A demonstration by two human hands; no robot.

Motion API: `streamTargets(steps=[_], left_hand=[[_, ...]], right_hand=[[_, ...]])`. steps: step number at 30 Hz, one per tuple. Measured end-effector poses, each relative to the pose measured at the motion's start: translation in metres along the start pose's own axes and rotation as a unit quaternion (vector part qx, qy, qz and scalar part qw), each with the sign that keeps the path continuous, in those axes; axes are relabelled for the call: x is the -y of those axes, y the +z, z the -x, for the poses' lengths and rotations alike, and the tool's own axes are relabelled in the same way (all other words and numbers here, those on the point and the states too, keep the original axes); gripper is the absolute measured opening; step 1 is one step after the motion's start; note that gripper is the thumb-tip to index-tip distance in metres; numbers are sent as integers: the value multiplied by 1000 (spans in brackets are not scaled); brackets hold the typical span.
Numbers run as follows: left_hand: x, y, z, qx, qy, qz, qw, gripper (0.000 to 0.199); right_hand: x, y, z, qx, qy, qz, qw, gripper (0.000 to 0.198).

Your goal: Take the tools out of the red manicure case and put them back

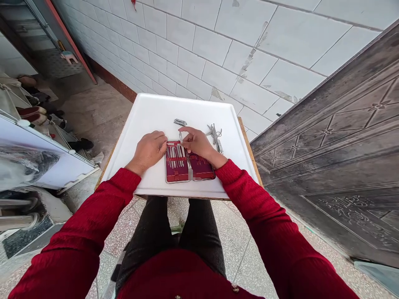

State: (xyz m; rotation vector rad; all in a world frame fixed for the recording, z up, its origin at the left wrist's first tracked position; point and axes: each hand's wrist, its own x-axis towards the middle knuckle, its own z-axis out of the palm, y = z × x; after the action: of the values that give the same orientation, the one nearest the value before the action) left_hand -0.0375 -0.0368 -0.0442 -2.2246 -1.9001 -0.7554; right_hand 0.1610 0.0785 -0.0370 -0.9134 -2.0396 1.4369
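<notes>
A manicure case (177, 176) with a dark red lining lies open on the white tabletop, several slim metal tools held in a row in its left half. My left hand (149, 150) is closed at the case's upper left corner, thumb and fingertips on its edge. Above the case's upper middle, my right hand (197, 143) pinches a slim metal manicure tool (180, 136), held upright; its lower end is hidden by the fingers. The right wrist covers part of the case's right half. Nail clippers (180, 122) lie just beyond the case.
To the right of the case, a loose pile of metal scissors and other manicure tools (214, 135) lies on the white table (149, 112). A tiled wall (187, 50) stands behind it, a dark carved door (327, 133) to the right. Shelves with shoes (34, 114) are at the left.
</notes>
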Motion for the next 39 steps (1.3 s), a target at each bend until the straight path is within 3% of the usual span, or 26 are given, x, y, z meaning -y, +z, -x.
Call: streamTargets(steps=[8, 15, 22, 39], left_hand=[[-1, -3, -1, 9, -11, 7, 1000, 29], [0, -3, -1, 13, -15, 0, 1000, 29], [3, 0, -1, 3, -14, -9, 1000, 30], [2, -3, -2, 8, -13, -1, 1000, 30]], right_hand=[[-1, 1, -3, -67, -39, 100, 992, 30], [-3, 4, -2, -92, -59, 179, 978, 32], [3, 4, 2, -72, -59, 232, 968, 30], [5, 5, 6, -68, -86, 253, 961, 30]])
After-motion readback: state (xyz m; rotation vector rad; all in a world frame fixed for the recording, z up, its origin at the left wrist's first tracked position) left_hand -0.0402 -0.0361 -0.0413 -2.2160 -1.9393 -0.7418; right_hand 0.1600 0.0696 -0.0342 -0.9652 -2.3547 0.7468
